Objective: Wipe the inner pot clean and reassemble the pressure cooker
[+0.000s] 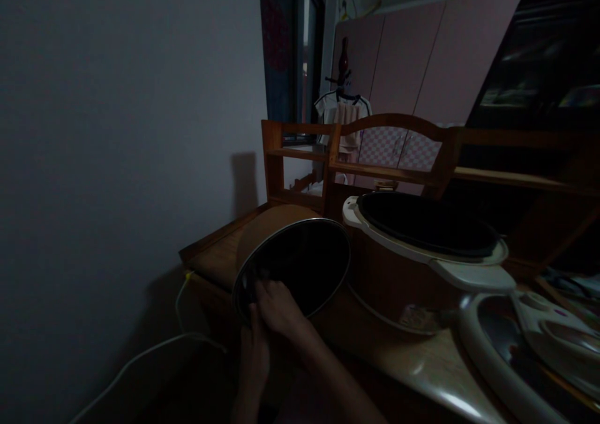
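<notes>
A tan inner pot (267, 224) with a dark interior lies tilted on the wooden table, its mouth facing me and to the right. My left hand (255, 349) is at the pot's lower front rim, and its fingers grip that edge. Reaching just inside the rim, my right hand (279, 302) is closed, its knuckles up. A small dark and greyish shape shows by its fingertips, too dim to name. To the right stands a large rice cooker body (389, 280) with its lid off and a dark opening.
The cooker's lid (529, 355), with a glass panel, lies at the lower right. Behind the pot stands a wooden shelf rack (389, 122). A white cable (154, 346) hangs by the table's left edge, near the wall (131, 130). The room is dim.
</notes>
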`<state>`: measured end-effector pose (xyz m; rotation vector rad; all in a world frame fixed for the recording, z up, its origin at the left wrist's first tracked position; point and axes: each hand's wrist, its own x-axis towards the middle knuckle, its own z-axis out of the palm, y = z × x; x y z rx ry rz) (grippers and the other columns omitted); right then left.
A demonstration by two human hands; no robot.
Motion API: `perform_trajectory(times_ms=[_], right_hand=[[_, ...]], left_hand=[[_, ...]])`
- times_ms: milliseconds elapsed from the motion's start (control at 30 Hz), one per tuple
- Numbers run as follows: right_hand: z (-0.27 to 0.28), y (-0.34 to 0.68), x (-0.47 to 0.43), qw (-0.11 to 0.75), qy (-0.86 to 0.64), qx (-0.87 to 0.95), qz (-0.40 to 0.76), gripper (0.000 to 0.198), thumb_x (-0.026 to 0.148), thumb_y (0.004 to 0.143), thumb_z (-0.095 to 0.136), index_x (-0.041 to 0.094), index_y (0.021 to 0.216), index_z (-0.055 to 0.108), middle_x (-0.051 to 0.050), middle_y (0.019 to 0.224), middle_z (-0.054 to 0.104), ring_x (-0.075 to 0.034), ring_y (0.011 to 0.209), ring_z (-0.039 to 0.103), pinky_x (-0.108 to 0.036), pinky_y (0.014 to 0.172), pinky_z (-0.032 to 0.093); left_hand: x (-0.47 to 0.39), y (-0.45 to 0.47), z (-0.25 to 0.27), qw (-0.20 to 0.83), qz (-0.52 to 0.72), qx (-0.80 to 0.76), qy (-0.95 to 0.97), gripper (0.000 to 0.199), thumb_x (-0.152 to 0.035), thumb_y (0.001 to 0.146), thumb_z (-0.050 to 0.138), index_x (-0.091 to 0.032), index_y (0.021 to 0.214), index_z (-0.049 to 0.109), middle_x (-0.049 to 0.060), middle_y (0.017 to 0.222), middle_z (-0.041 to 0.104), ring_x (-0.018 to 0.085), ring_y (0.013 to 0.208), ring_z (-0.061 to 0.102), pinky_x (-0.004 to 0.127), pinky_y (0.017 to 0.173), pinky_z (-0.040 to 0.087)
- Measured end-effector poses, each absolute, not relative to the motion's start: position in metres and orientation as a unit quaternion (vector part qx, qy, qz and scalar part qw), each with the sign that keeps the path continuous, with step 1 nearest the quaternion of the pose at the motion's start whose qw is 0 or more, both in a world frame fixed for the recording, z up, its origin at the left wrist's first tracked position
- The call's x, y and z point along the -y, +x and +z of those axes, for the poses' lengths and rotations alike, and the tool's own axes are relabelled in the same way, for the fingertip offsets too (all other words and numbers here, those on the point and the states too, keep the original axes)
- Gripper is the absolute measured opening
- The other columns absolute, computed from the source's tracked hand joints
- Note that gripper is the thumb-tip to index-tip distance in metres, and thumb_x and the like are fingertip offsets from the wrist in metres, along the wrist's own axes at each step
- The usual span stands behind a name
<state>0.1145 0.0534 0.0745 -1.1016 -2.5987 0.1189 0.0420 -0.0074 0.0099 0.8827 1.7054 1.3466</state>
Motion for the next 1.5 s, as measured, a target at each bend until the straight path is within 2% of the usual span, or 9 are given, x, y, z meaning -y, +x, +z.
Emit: perform_trajectory(times_ms=[100, 200, 333, 433, 500, 733, 933, 1133, 1500], right_hand=[[0.078, 0.119, -0.054, 0.182, -0.348, 0.918, 0.046, 0.028, 0.025, 0.103, 0.041, 0.014, 0.124, 0.056, -0.01, 0.116, 0.066, -0.021, 0.105, 0.063, -0.028, 0.09, 0.048], [0.084, 0.125, -0.057, 0.223, -0.314, 0.923, 0.019, 0.03, 0.026, 0.106, 0.035, 0.018, 0.119, 0.061, -0.009, 0.131, 0.059, -0.02, 0.119, 0.054, -0.033, 0.104, 0.04], [0.085, 0.127, -0.061, 0.265, -0.327, 0.906, -0.049, 0.034, 0.035, 0.104, 0.041, 0.022, 0.131, 0.058, -0.009, 0.155, 0.035, -0.027, 0.143, 0.028, -0.049, 0.118, 0.022], [0.082, 0.124, -0.067, 0.29, -0.348, 0.888, -0.084, 0.043, 0.036, 0.104, 0.042, 0.023, 0.144, 0.048, -0.008, 0.159, 0.029, -0.027, 0.149, 0.014, -0.052, 0.12, 0.015], [0.08, 0.12, -0.074, 0.307, -0.353, 0.877, -0.104, 0.045, 0.036, 0.104, 0.042, 0.023, 0.146, 0.045, -0.008, 0.157, 0.033, -0.027, 0.149, 0.014, -0.053, 0.121, 0.014], [0.089, 0.115, -0.096, 0.373, -0.413, 0.816, -0.155, 0.033, 0.032, 0.104, 0.044, 0.019, 0.129, 0.062, -0.01, 0.149, 0.044, -0.031, 0.144, 0.025, -0.055, 0.12, 0.017], [0.11, 0.126, -0.096, 0.355, -0.491, 0.781, -0.151, 0.036, 0.035, 0.105, 0.039, 0.019, 0.125, 0.064, -0.014, 0.143, 0.048, -0.034, 0.139, 0.032, -0.057, 0.117, 0.018], [0.108, 0.134, -0.104, 0.342, -0.511, 0.774, -0.149, 0.04, 0.032, 0.106, 0.035, 0.013, 0.131, 0.06, -0.015, 0.141, 0.053, -0.033, 0.138, 0.035, -0.054, 0.117, 0.02], [0.083, 0.157, -0.115, 0.329, -0.55, 0.746, -0.181, 0.046, 0.017, 0.101, 0.036, -0.001, 0.142, 0.047, -0.024, 0.151, 0.037, -0.029, 0.147, 0.023, -0.055, 0.12, 0.017]], left_hand=[[0.004, 0.04, 0.004, 0.354, 0.494, -0.716, 0.343, 0.081, -0.068, 0.093, 0.021, -0.005, 0.122, 0.064, 0.024, 0.103, 0.072, 0.038, 0.11, 0.066, 0.05, 0.097, 0.049], [0.002, 0.039, 0.003, 0.331, 0.506, -0.717, 0.346, 0.071, -0.058, 0.096, 0.024, -0.005, 0.13, 0.059, 0.023, 0.113, 0.07, 0.034, 0.123, 0.06, 0.044, 0.107, 0.043], [0.003, 0.042, 0.014, 0.329, 0.541, -0.684, 0.363, 0.072, -0.062, 0.096, 0.024, -0.008, 0.13, 0.059, 0.021, 0.122, 0.068, 0.03, 0.13, 0.055, 0.039, 0.108, 0.043], [0.004, 0.042, 0.021, 0.333, 0.541, -0.682, 0.362, 0.076, -0.065, 0.095, 0.022, -0.01, 0.131, 0.059, 0.021, 0.122, 0.068, 0.031, 0.13, 0.054, 0.043, 0.109, 0.041], [0.004, 0.04, 0.022, 0.347, 0.523, -0.691, 0.358, 0.081, -0.068, 0.094, 0.02, -0.006, 0.132, 0.058, 0.023, 0.122, 0.068, 0.034, 0.13, 0.054, 0.046, 0.11, 0.04], [0.005, 0.036, 0.015, 0.318, 0.486, -0.729, 0.361, 0.082, -0.067, 0.093, 0.023, -0.004, 0.132, 0.057, 0.026, 0.126, 0.064, 0.035, 0.132, 0.051, 0.047, 0.11, 0.039], [0.004, 0.041, 0.026, 0.366, 0.526, -0.7, 0.315, 0.078, -0.066, 0.093, 0.027, -0.004, 0.123, 0.063, 0.026, 0.123, 0.066, 0.037, 0.126, 0.056, 0.049, 0.108, 0.041], [0.002, 0.038, 0.02, 0.341, 0.516, -0.711, 0.334, 0.077, -0.063, 0.094, 0.027, -0.005, 0.138, 0.052, 0.024, 0.141, 0.055, 0.033, 0.139, 0.043, 0.045, 0.116, 0.032], [0.003, 0.046, 0.015, 0.37, 0.526, -0.698, 0.316, 0.088, -0.073, 0.09, 0.025, -0.004, 0.139, 0.052, 0.026, 0.143, 0.052, 0.035, 0.139, 0.043, 0.048, 0.115, 0.032]])
